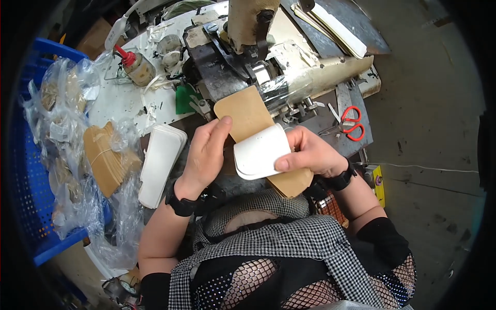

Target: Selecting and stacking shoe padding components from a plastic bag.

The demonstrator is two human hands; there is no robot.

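Observation:
A long tan rounded-end piece (250,111) and a curled white rounded-end piece (260,152) lie across each other between my hands. My right hand (312,155) is closed on the white piece, its thumb pressing the front and the other fingers behind. More tan pieces (290,183) stick out below that thumb. My left hand (204,152) touches the left edge of the long tan piece with its thumb; the fingertips behind are partly hidden, and the hand looks closed on that edge. A stack of white pieces (161,165) lies left of my left forearm.
A sewing machine (289,85) stands ahead. Red-handled scissors (353,123) lie at its right, a red-capped bottle (138,67) at its left. A blue crate (39,235) holds plastic bags (57,129) and a tied tan bundle (107,157). Flat pieces (338,33) lie far right.

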